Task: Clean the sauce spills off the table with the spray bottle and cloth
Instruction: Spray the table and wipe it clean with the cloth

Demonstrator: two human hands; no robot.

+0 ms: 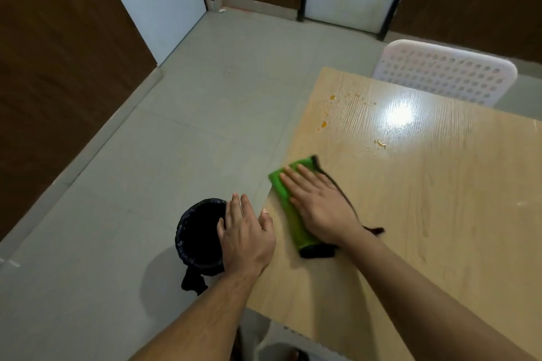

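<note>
A folded green cloth (289, 214) with a black edge lies near the left edge of the light wooden table (425, 214). My right hand (318, 202) presses flat on the cloth with straight fingers. My left hand (246, 233) hovers open just off the table's left edge, beside the cloth and above the bin. Orange sauce spots (323, 124) dot the far part of the table, with more sauce drops (380, 143) near the light glare. No spray bottle is in view.
A small bin with a black liner (198, 239) stands on the grey tiled floor just left of the table. A white perforated chair (445, 73) sits at the table's far side. Brown wall panels and white doors enclose the room.
</note>
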